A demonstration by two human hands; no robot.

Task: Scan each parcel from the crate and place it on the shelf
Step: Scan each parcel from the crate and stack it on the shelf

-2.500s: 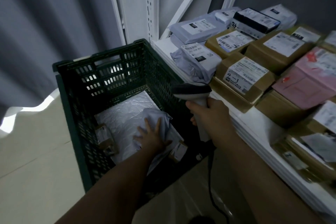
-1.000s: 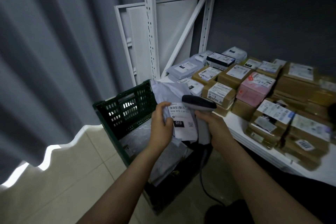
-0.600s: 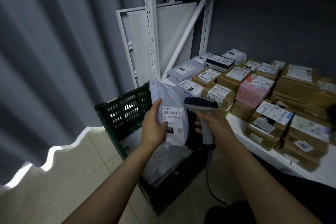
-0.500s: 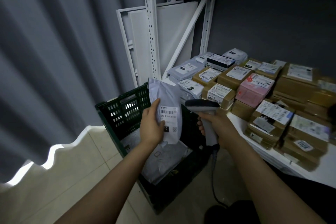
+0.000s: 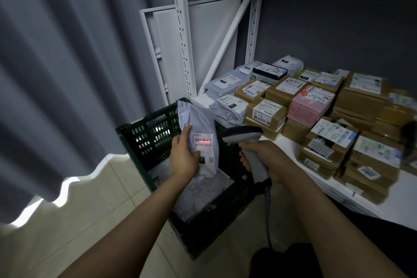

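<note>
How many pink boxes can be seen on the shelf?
1. The pink box sits on the shelf among brown cartons; more could be hidden under the stacks.

Crate [image 5: 146, 142] left of shelf [image 5: 397, 207], perhaps touching

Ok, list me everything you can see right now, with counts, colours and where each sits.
grey mailer: one, pale grey, held upright above the crate, red scan line on its label
scanner: one, grey, aimed at that label
crate: one, dark green, on the floor left of the shelf
mailers in crate: several, pale grey, count unclear
shelf: one, white, right
brown boxes: many, brown, stacked on the shelf
pink box: one, pink, among the brown boxes
shelved mailers: several, grey, shelf's far left
black box: one, black, shelf's rear
curtain: one, grey, left
left grip: holds the grey mailer
right grip: grips the scanner's handle
</note>
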